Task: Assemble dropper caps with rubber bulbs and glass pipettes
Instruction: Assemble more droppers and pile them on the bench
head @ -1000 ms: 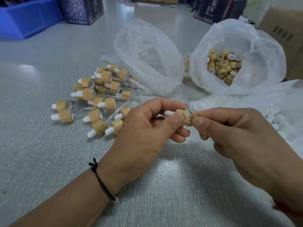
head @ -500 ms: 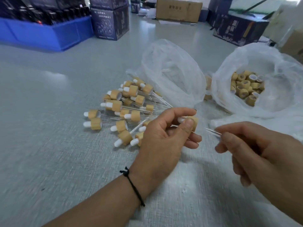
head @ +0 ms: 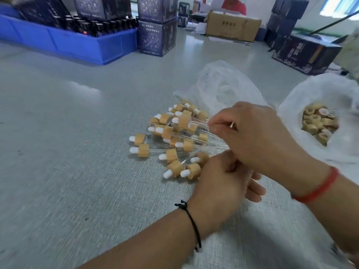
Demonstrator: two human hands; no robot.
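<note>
The right hand's fingers (head: 217, 123) are curled together in a pinch on the glass pipette of an assembled dropper (head: 184, 119), whose tan cap and white bulb stick out to the left, held above the pile of finished droppers (head: 169, 140). The right hand (head: 256, 136) reaches across from the right, back of the hand up, a red string (head: 318, 188) round its wrist. The left hand (head: 219, 183) sits just beneath and in front of it, fingers loosely curled with their tips showing under the right wrist; whether they hold anything cannot be told, since the right hand covers them. A black cord (head: 192, 224) circles the left wrist, and the forearm runs down to the bottom edge.

The pile lies on a grey, finely textured table (head: 77, 171), caps and bulbs pointing mostly left, pipettes trailing right. Behind it is a crumpled clear plastic bag (head: 223, 88) with faint glass pipettes inside. At the right, a second bag (head: 303, 98) holds loose tan caps (head: 318, 123).

At the far edge stand a blue crate (head: 77, 43) filled with dark bottles, dark printed boxes (head: 157, 37), a brown carton (head: 233, 26) and another dark box (head: 305, 53). A person in red (head: 233, 4) is partly visible at the top.
</note>
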